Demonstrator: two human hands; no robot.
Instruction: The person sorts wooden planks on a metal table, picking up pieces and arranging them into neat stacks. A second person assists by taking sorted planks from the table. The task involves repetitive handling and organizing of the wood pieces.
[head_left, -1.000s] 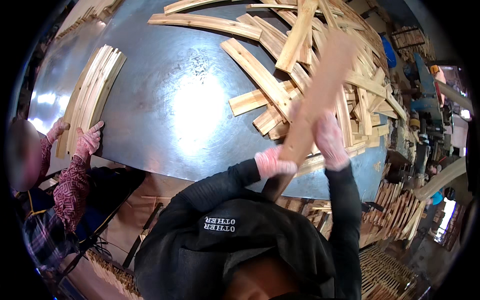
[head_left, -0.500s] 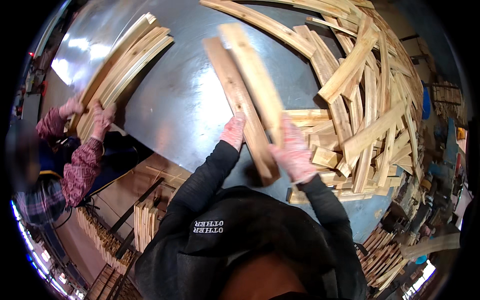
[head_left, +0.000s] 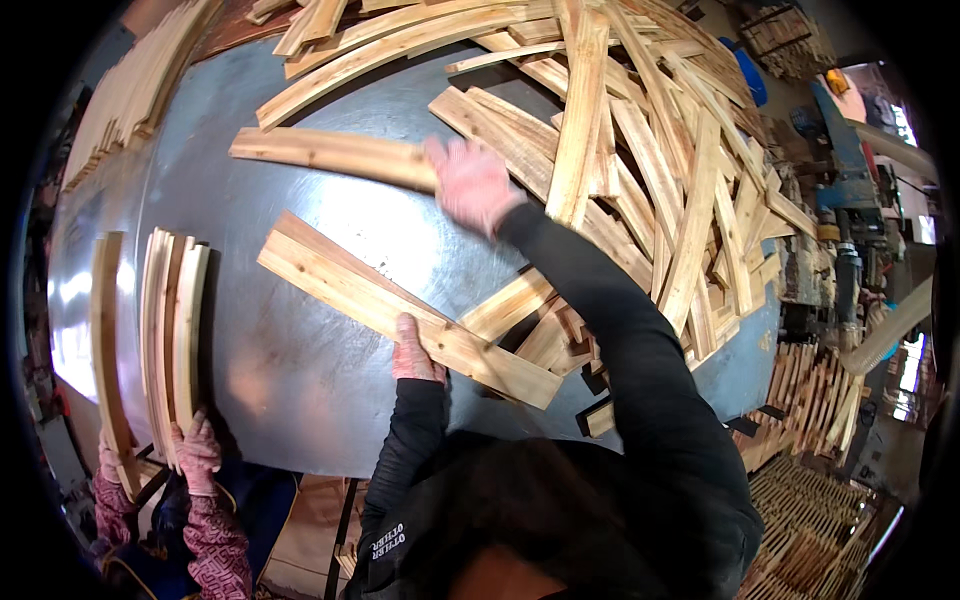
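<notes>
My left hand (head_left: 415,352), in a pale pink glove, grips two overlapping wooden boards, its thumb on top. The upper, lighter board (head_left: 400,312) shows several knots; a browner board (head_left: 325,248) peeks out from beneath it. Farther off, my right hand (head_left: 472,185), gloved too and a little blurred, has its fingers closed over the right end of another wooden board (head_left: 330,155) on the metal table (head_left: 240,330). Right beside that hand lies a large jumbled pile of boards (head_left: 590,120).
At the left, a co-worker's gloved hands (head_left: 197,450) hold a bundle of upright boards (head_left: 172,330) and a separate board (head_left: 108,340). A neat row of boards (head_left: 140,80) stands at the far left. Stacked wood (head_left: 810,395) and machinery (head_left: 850,150) are at the right.
The view has turned. My right hand has left the lighter board, which now lies over the browner one in my left hand, and has reached far out to another board.
</notes>
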